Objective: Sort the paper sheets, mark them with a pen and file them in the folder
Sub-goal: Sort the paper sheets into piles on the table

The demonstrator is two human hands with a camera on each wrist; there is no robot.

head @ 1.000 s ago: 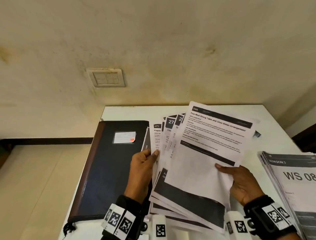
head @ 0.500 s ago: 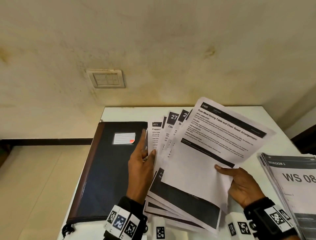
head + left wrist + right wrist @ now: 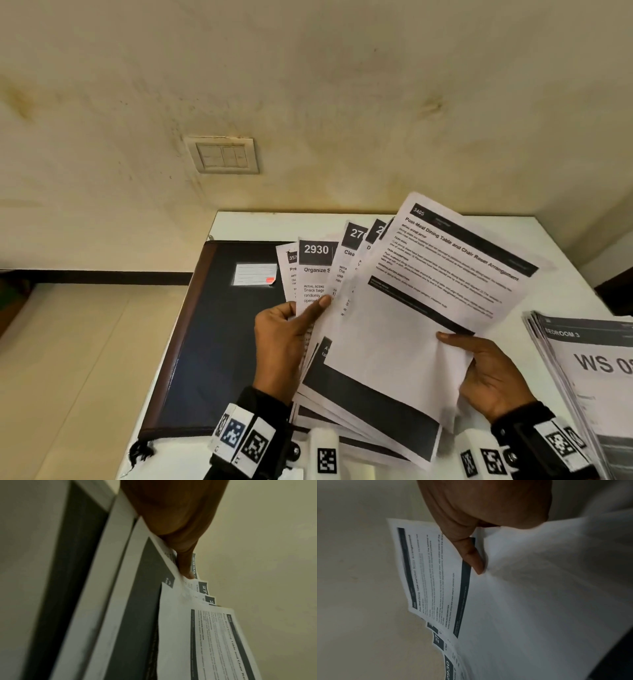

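White table (image 3: 565,260) by stained wall | left hand (image 3: 284,342) pinches fanned sheets (image 3: 317,270), headers exposed for sorting | right hand (image 3: 493,377) grips top sheet (image 3: 428,308) | folder (image 3: 212,325) closed alongside.

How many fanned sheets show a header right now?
6, more possibly hidden: 357 sheet leftmost, 2930 sheet, 27 sheet, two partial headers, white 3405 printed sheet rightmost.

Head camera above, two wrist cameras close in.
Head view looks down at the counter (image 3: 565,260); both wrist views share the fanned paper sheets (image 3: 214,635).
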